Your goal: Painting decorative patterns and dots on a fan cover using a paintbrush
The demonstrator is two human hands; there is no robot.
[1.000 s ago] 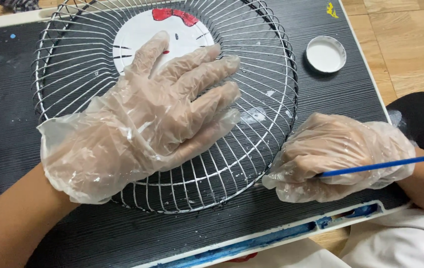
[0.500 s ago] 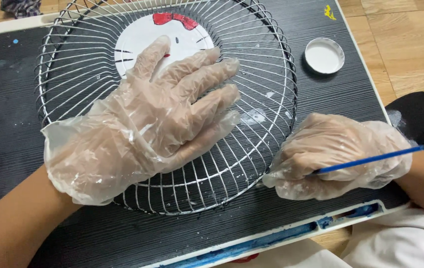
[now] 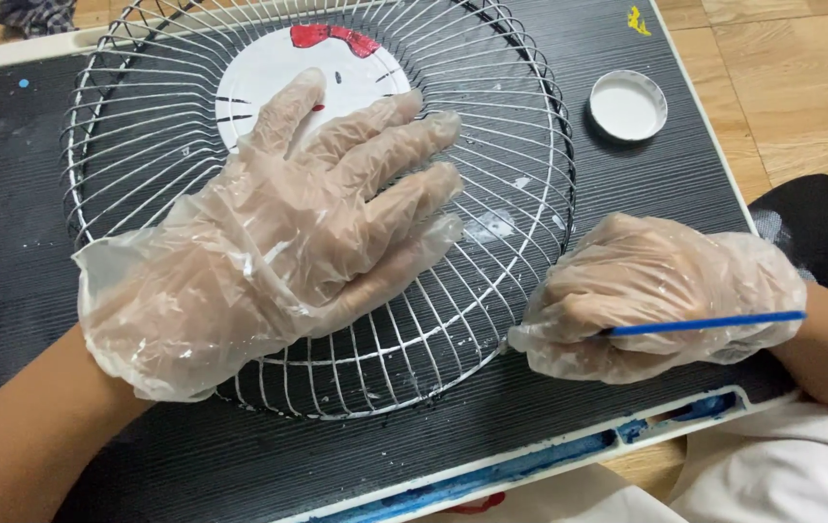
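No packages, labels, signs or screens visible.

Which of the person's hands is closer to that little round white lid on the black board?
The right hand. It sits just below the white lid, holding a blue brush. The left hand lies flat on the wire fan guard, farther to the lid's left.

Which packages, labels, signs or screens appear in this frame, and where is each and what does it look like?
No packages, signs or screens.
Round white badge: centre of the wire fan guard, partly under the left hand; red bow and dark whisker lines.
Small yellow mark: top right corner of the black ribbed board; too small to tell whether it is a sticker.
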